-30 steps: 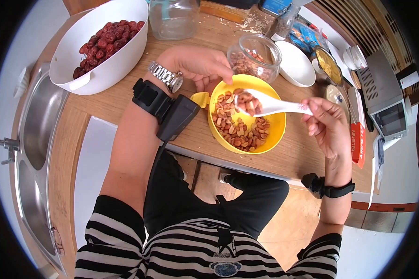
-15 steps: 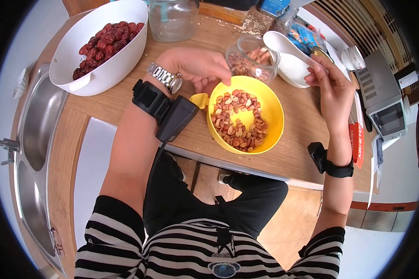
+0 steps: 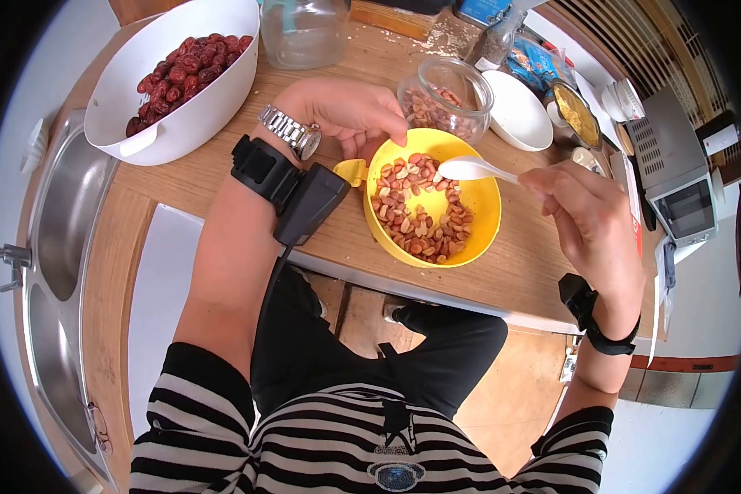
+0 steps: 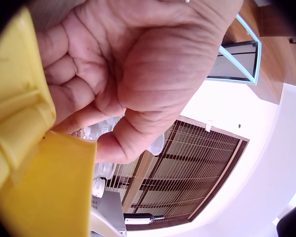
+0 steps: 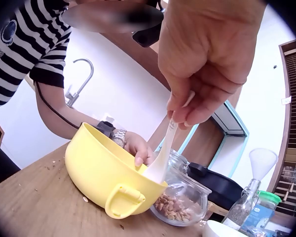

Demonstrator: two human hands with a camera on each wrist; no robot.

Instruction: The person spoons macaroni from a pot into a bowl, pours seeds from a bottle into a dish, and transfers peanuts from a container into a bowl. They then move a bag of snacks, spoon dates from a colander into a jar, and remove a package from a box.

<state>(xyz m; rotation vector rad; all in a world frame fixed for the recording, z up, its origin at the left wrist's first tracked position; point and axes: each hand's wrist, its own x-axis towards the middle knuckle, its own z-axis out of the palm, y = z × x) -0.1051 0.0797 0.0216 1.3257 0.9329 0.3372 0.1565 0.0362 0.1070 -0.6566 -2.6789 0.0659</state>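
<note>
A yellow plastic bowl [image 3: 487, 216] with a loop handle holds shelled peanuts [image 3: 432, 241], with a bare patch of its bottom showing in the middle. My left hand [image 3: 350, 115] grips the bowl's far left rim, thumb over the edge and the other fingers outside. Between thumb and fingers, my right hand [image 3: 591, 221] pinches the handle of a white spoon [image 3: 476, 170]. The spoon's tip dips inside the bowl at the peanuts; in the right wrist view the near wall hides it. Just behind the bowl stands an open glass jar [image 5: 200, 202] partly filled with peanuts.
A white basin [image 3: 173, 148] of red dates stands at the back left, beside a sink [image 3: 62, 222]. Behind are a large glass jar [image 3: 305, 37] and a bottle [image 3: 496, 43]. To the right lie a white bowl [image 3: 519, 111] and a dish of yellow food [image 3: 578, 115].
The spoon carried peanuts from the yellow bowl to over the glass jar, where they dropped in. It has since returned to the bowl with my right hand. My left hand kept its grip.
</note>
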